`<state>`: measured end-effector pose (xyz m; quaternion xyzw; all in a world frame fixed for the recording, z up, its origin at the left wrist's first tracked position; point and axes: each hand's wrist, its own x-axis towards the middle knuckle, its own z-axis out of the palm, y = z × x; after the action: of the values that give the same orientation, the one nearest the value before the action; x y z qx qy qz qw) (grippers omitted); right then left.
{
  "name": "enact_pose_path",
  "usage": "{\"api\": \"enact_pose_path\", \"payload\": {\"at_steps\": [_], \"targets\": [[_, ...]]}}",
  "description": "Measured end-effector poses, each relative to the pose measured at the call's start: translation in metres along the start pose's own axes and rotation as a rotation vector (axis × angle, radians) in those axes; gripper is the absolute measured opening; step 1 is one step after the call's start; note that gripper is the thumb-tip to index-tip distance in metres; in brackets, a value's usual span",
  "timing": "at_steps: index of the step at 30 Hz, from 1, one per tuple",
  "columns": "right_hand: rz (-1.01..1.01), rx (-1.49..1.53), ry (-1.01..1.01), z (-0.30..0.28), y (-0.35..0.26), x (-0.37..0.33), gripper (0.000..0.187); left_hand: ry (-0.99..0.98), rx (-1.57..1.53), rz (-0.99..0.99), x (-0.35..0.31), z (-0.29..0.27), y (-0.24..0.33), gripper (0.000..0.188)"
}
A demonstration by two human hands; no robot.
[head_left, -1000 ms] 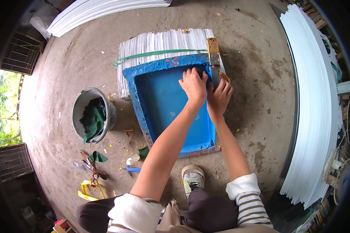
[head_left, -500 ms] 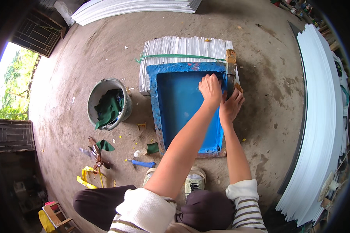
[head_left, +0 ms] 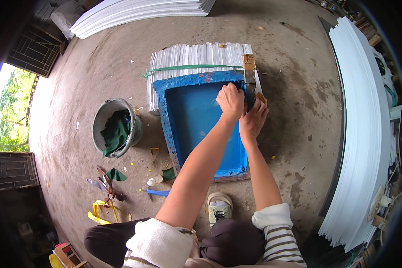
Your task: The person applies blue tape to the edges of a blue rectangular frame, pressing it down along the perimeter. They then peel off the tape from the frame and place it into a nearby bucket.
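Both hands, left hand [head_left: 230,101] and right hand [head_left: 253,119], are crowding the far right corner of the blue frame [head_left: 161,117], leaving its blue inner panel lying open toward the near left. A bundle of white strips [head_left: 194,56] is blocking the far side. A metal bucket [head_left: 103,117] and scattered scraps [head_left: 107,178] are cluttering the floor [head_left: 295,67] to the left, while white stacked sheets [head_left: 359,125] are walling off the right.

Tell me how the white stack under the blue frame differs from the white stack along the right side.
The bundle under the blue frame is short and tied with a green strap; the right-hand stack is far longer and shows no strap. The bundle bears the frame, where both hands rest at the far right corner; the right-hand stack carries nothing. Both are white ribbed strips lying on the concrete floor.
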<state>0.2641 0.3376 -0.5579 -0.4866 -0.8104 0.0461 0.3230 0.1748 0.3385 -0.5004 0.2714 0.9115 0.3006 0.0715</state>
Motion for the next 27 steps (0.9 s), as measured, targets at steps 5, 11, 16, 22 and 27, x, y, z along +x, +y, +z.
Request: {"api": "enact_pose_path", "payload": {"at_steps": [5, 11, 16, 22, 27], "targets": [[0.021, -0.026, -0.015, 0.002, -0.001, 0.0, 0.047, -0.006, -0.008, -0.021, 0.0, -0.002, 0.001, 0.028], [0.037, -0.063, -0.039, 0.002, 0.002, -0.004, 0.047, -0.031, -0.016, 0.004, -0.003, -0.003, -0.004, 0.027], [0.008, -0.045, -0.044, 0.001, -0.002, -0.006, 0.049, -0.019, 0.039, 0.142, -0.001, -0.009, -0.018, 0.025], [0.003, 0.021, -0.259, -0.013, 0.012, 0.001, 0.061, -0.087, 0.05, 0.391, -0.045, -0.058, -0.065, 0.033], [0.12, 0.141, -0.626, -0.038, 0.025, -0.007, 0.077, 0.053, 0.148, 0.526, -0.071, -0.126, -0.167, 0.035]]}}
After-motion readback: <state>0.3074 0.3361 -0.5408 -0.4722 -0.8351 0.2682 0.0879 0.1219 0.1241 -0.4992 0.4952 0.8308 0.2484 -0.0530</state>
